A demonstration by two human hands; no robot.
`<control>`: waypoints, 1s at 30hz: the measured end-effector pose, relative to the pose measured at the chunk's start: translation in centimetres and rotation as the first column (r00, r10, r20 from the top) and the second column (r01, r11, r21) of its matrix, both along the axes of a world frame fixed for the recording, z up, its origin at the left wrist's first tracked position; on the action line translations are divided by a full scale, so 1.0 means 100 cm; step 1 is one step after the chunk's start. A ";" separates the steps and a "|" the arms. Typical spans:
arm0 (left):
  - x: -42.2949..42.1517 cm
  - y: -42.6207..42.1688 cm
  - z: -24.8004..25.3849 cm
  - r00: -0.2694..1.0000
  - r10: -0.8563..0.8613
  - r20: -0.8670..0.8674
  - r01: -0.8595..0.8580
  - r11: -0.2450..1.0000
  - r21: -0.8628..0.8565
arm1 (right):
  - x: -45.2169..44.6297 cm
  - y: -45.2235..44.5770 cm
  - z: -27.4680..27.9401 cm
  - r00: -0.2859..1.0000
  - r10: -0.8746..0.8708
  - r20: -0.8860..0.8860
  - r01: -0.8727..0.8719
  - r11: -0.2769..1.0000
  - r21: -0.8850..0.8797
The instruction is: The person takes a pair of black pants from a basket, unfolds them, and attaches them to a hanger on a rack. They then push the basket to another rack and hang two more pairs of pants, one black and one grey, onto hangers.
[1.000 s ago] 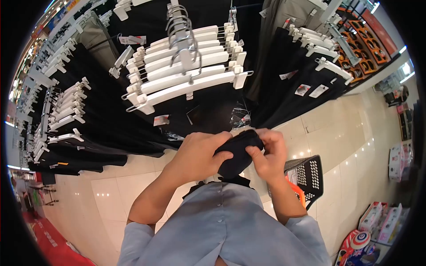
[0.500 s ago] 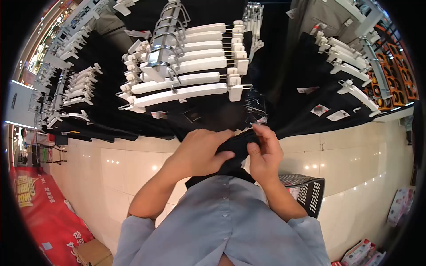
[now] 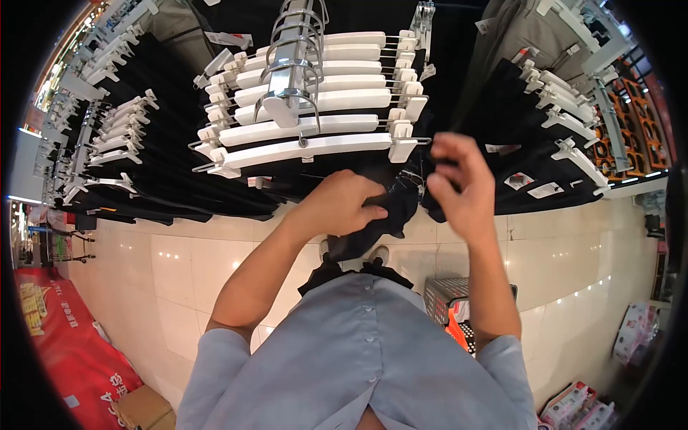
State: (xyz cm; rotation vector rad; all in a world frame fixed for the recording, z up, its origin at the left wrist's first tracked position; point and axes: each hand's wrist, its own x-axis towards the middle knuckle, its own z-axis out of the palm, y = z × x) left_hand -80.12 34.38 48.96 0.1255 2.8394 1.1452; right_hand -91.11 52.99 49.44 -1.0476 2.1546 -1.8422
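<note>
Below the white hangers (image 3: 355,99), the left hand (image 3: 342,204) is clamped on the black cloth (image 3: 365,235), which hangs in front of the shirt (image 3: 344,351), while the right hand (image 3: 464,186), thumb and bent fingers apart, is near the front hanger (image 3: 315,147).

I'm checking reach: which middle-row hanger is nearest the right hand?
The frontmost white hanger, lowest in that row, beside the right hand; the others hang behind it.
</note>
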 end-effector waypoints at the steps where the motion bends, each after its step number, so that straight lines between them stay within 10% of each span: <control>1: -0.002 -0.004 -0.007 1.000 0.005 0.006 -0.005 1.000 -0.014 | -0.006 -0.007 0.013 0.995 0.005 -0.100 0.001 0.998 0.058; 11: -0.009 -0.017 -0.028 0.999 0.036 -0.032 -0.036 0.999 -0.002 | -0.032 -0.037 0.049 0.933 0.341 -0.113 -0.245 0.834 0.494; 30: -0.010 -0.017 -0.003 0.982 0.026 0.185 -0.020 0.999 -0.030 | -0.015 -0.034 0.038 0.926 0.373 0.057 -0.367 0.857 0.362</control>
